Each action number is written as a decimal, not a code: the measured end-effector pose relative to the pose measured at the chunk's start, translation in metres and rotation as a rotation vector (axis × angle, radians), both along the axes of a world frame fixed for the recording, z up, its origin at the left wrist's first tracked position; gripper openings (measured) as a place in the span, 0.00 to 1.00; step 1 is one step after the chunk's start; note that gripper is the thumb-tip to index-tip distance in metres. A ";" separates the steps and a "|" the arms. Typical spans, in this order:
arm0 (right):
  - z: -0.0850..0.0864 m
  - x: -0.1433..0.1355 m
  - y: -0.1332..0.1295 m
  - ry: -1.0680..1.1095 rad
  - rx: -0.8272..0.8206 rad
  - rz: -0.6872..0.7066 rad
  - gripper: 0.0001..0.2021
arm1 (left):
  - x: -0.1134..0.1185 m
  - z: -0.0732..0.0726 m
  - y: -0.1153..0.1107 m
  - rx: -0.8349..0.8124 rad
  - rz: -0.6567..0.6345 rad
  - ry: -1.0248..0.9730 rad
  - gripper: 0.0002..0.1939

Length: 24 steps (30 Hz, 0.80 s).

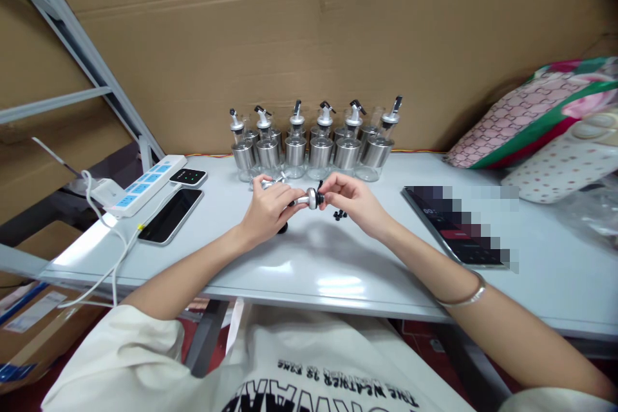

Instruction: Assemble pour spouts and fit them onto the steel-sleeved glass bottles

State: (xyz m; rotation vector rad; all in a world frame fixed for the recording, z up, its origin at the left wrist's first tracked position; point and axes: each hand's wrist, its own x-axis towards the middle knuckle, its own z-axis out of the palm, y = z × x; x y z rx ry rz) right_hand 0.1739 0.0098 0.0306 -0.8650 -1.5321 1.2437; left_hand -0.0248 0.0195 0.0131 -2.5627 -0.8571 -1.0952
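Now both hands pinch one metal pourer spout (311, 198): left hand (267, 208) grips its body, right hand (351, 199) squeezes its black end.

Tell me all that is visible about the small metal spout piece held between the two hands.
The spout piece looks like shiny silver metal with a black ring at its right end. It lies roughly level above the white table. The left hand grips its left end; the right hand pinches the black end. Finer parts are too small to tell.
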 end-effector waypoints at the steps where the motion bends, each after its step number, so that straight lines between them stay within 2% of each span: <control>1: -0.001 0.000 0.000 0.000 -0.002 0.005 0.07 | 0.000 0.000 0.000 0.001 0.000 0.001 0.13; 6: -0.004 0.000 0.002 0.021 -0.008 0.021 0.10 | -0.001 0.000 0.000 0.010 -0.005 0.010 0.13; 11: -0.003 0.001 0.002 0.003 0.005 0.024 0.07 | 0.000 -0.001 0.000 0.005 0.007 0.032 0.14; 20: -0.006 0.001 0.004 0.002 -0.045 0.045 0.08 | -0.001 -0.003 0.002 0.002 0.003 0.061 0.17; 24: -0.007 0.001 0.005 -0.006 -0.014 0.042 0.07 | -0.002 -0.004 0.002 -0.024 -0.011 0.059 0.15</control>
